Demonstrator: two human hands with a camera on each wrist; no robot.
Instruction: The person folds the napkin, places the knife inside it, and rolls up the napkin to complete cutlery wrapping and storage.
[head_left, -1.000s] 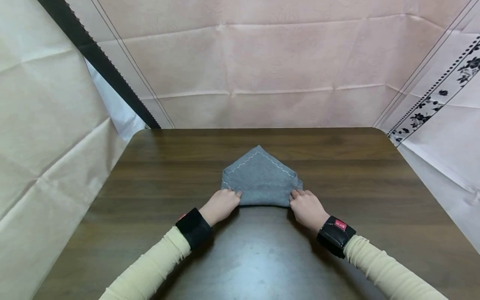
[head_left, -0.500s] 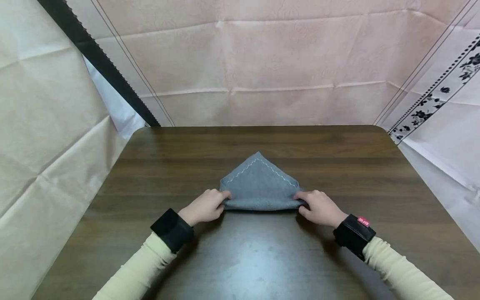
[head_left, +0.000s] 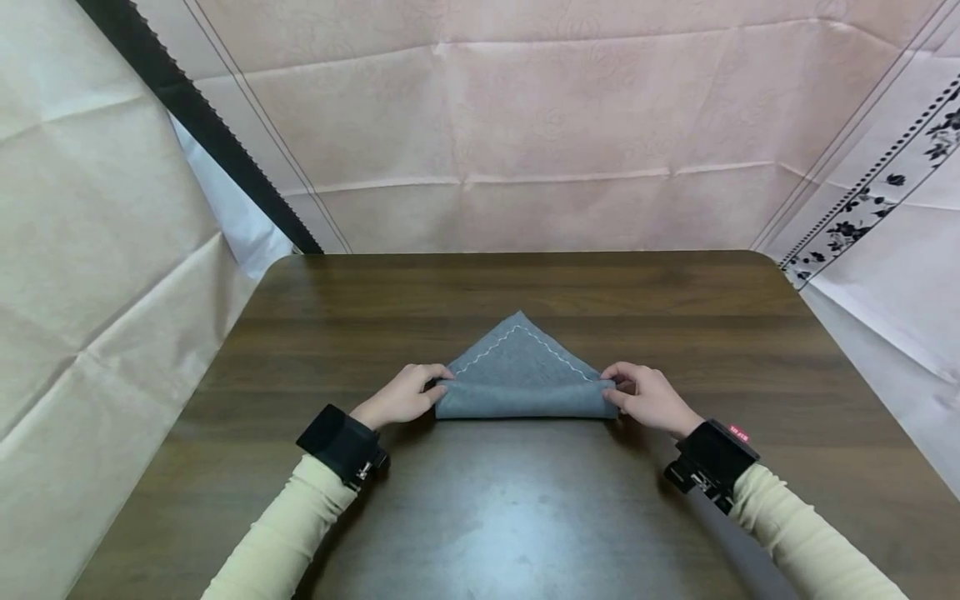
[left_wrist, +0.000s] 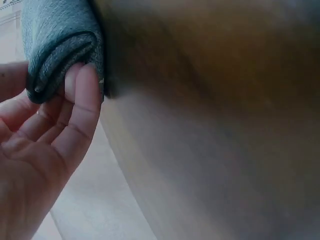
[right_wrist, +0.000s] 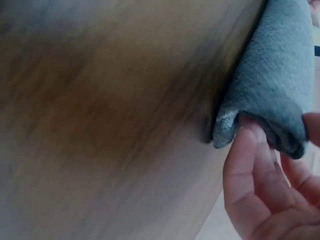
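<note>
A blue-grey cloth (head_left: pixel 521 358) with a line of white stitching lies in the middle of the table, its pointed corner toward the far edge. Its near side is turned over into a thick straight roll. My left hand (head_left: pixel 405 394) pinches the left end of that roll; in the left wrist view the coiled layers of the cloth (left_wrist: pixel 62 30) show between thumb and fingers. At the other end, my right hand (head_left: pixel 651 400) grips the right end. The right wrist view shows fingertips tucked into the open fold of the cloth (right_wrist: pixel 277 70).
The brown wood-grain table (head_left: pixel 495 517) has rounded far corners. Behind it hangs a pale pink creased sheet (head_left: pixel 540 125), with a cream sheet (head_left: pixel 97 292) on the left and a white floral-bordered one (head_left: pixel 900 283) on the right. Each wrist wears a black band (head_left: pixel 341 446).
Both hands have moved outward to the cloth's ends. The near edge has been turned over into a roll, and the pointed corner has shifted slightly nearer.
</note>
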